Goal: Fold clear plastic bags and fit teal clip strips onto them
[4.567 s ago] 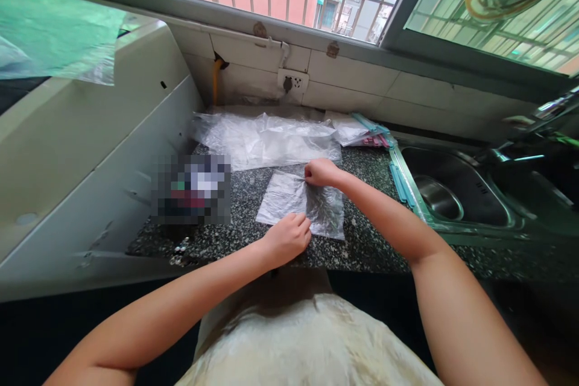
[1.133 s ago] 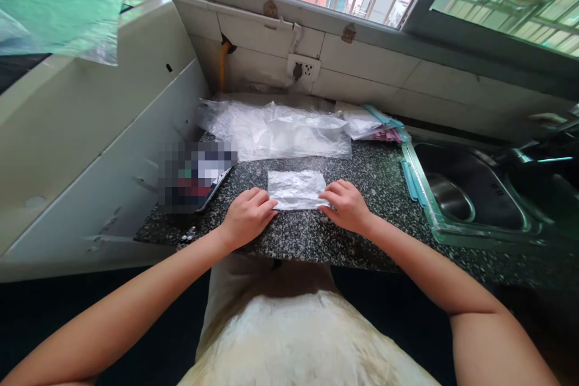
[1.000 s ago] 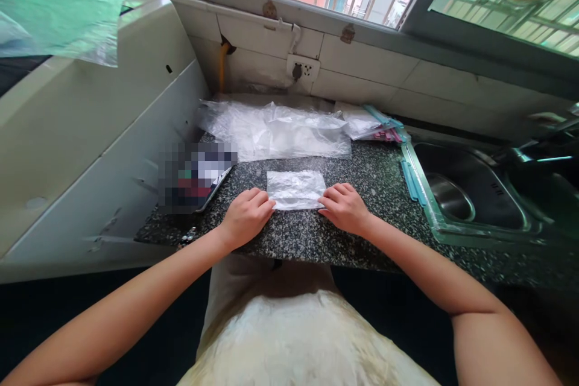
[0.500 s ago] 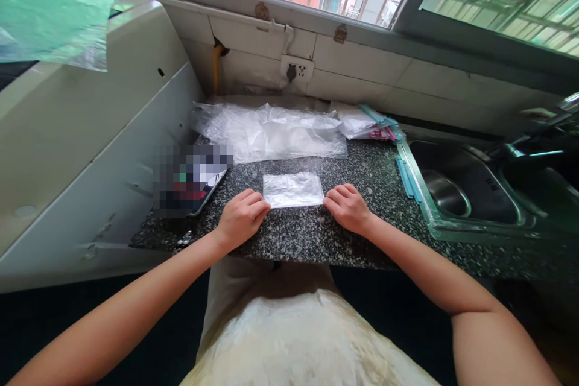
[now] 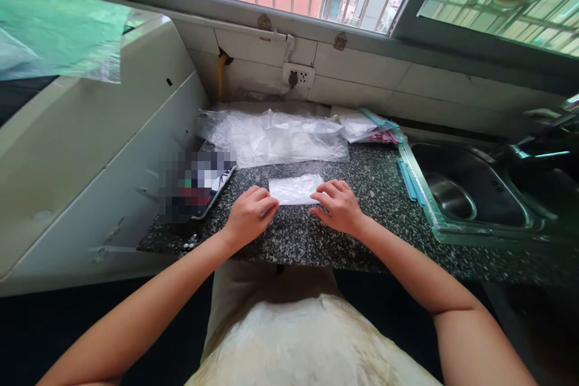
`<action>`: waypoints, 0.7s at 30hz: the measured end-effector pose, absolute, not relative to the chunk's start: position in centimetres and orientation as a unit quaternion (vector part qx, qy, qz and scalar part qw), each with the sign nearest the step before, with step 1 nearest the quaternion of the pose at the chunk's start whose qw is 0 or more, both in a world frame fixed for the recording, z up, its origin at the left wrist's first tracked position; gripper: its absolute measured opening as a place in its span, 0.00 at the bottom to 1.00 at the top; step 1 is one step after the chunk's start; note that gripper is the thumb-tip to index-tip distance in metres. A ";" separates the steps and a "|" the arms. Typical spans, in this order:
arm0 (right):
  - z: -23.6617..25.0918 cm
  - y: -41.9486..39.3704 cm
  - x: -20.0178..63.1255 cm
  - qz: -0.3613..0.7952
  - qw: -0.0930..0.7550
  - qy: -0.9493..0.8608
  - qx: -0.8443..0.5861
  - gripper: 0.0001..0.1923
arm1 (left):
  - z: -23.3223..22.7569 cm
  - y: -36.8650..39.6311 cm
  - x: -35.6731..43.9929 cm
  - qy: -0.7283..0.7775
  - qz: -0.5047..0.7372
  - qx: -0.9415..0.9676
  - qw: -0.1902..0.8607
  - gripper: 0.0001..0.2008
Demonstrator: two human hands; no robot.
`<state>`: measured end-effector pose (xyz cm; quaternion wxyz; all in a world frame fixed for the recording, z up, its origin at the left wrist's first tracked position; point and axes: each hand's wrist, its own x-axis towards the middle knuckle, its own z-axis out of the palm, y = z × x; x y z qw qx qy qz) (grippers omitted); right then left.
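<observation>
Right in front of me, a small crinkled plastic rectangle [image 5: 292, 190] lies on the speckled tabletop [image 5: 298, 238], between my two hands! The fingers of my left hand [image 5: 246, 217] are pinching its near left corner; across from them, the fingers of my right hand [image 5: 341, 208] are spread, thumb clear of forefinger, at the right end! Beyond, a broad clear plastic sheet [image 5: 280, 142] sits before the tiled wall [image 5: 353, 78], blue and pink strips [image 5: 384, 132] bunched by its right end, and off to the right, the metal sink [image 5: 432, 217]
</observation>
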<state>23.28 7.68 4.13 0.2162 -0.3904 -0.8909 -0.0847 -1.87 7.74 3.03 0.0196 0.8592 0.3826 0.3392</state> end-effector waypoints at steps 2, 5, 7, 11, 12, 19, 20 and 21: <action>4.1 8.0 24.1 -0.087 0.233 -0.883 -0.398 0.12 | 3.0 7.8 -2.5 0.391 0.350 0.851 0.021 0.09; 4.0 8.2 25.3 -0.071 0.257 -0.872 -0.411 0.10 | 2.9 8.0 -3.2 0.404 0.366 0.838 0.028 0.08; 4.0 8.2 25.7 -0.059 0.265 -0.872 -0.408 0.10 | 2.8 8.1 -3.5 0.408 0.375 0.832 0.034 0.07; 3.8 8.1 25.3 -0.052 0.267 -0.882 -0.385 0.09 | 2.9 8.3 -3.4 0.408 0.388 0.825 0.047 0.07; 3.8 8.1 25.1 -0.053 0.269 -0.882 -0.384 0.08 | 2.9 8.3 -3.4 0.409 0.389 0.824 0.051 0.07; 4.7 8.6 24.5 -0.076 0.287 -0.879 -0.373 0.10 | 2.6 8.4 -3.6 0.430 0.397 0.807 0.084 0.07; 4.9 8.7 24.5 -0.082 0.290 -0.879 -0.369 0.09 | 2.5 8.3 -3.7 0.431 0.403 0.802 0.089 0.06; 5.0 8.8 24.5 -0.087 0.293 -0.879 -0.365 0.09 | 2.5 8.3 -3.6 0.432 0.411 0.797 0.094 0.06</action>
